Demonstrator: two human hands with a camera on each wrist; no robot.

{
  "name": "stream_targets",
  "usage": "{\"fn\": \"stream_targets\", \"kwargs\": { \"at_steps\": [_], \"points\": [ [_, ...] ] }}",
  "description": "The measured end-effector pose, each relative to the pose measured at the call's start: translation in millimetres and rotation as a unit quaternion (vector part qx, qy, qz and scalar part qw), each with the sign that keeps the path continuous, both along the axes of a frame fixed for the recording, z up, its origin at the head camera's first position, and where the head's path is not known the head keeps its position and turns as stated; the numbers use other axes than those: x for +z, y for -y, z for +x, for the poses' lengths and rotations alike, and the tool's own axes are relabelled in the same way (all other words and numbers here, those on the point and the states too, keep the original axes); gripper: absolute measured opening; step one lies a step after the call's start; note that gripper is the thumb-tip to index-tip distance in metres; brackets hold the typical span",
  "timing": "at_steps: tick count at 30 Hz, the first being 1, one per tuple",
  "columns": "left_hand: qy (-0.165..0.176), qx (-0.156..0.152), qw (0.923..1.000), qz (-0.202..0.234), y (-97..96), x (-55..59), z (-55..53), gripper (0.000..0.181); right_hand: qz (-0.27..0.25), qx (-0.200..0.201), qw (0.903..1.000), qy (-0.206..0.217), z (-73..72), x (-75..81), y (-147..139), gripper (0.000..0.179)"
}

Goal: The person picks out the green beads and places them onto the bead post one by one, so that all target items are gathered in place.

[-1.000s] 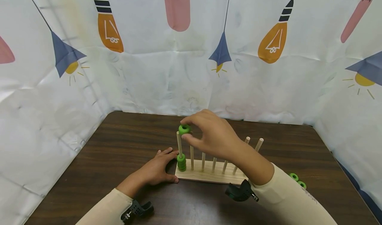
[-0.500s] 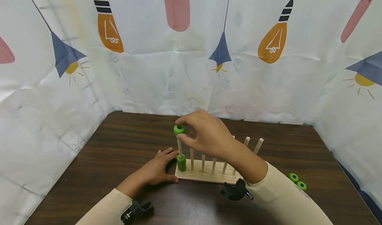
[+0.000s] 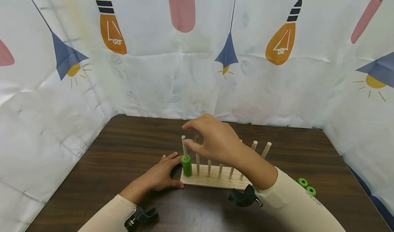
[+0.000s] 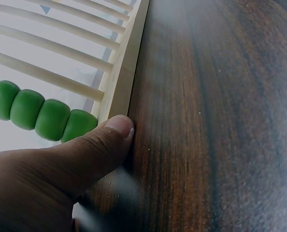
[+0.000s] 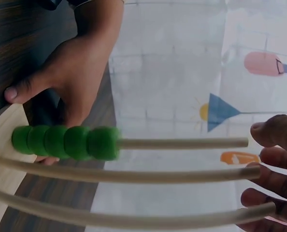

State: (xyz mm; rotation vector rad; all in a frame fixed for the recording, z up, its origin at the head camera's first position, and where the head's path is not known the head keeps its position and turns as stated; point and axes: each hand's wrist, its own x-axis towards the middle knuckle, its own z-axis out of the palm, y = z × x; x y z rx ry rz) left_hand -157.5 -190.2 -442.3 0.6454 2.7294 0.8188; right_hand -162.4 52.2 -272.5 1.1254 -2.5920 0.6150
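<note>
A pale wooden peg stand (image 3: 215, 181) with a row of upright pegs stands on the table. Several green beads (image 3: 186, 166) are stacked at the foot of its leftmost peg (image 3: 184, 145). My left hand (image 3: 163, 174) grips the base's left end, thumb (image 4: 107, 140) against the front edge and fingers reaching behind. At the top of the leftmost pegs, my right hand (image 3: 215, 139) hovers with thumb and fingers apart and nothing between them. In the right wrist view, its fingertips (image 5: 259, 195) are beside the peg ends; part of that hand is outside the frame.
Loose green beads (image 3: 303, 182) lie on the dark wooden table (image 3: 138, 133) to the right, beside my right sleeve (image 3: 295, 198). A white cloth (image 3: 147, 88) printed with lamps and bulbs surrounds the table's back and sides.
My right hand brought a green bead left over the leftmost peg and let it go. That bead now tops the stack. The left hand has stayed in place.
</note>
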Motion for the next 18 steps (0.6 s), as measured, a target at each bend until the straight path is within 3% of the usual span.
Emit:
{"fn": "stream_targets", "kwargs": {
  "at_steps": [18],
  "points": [
    [-0.002,0.012,0.9999,-0.004,-1.2,1.2,1.1,0.095,0.024,-0.068,0.9973,-0.016,4.3,7.2,-77,0.031]
  ]
}}
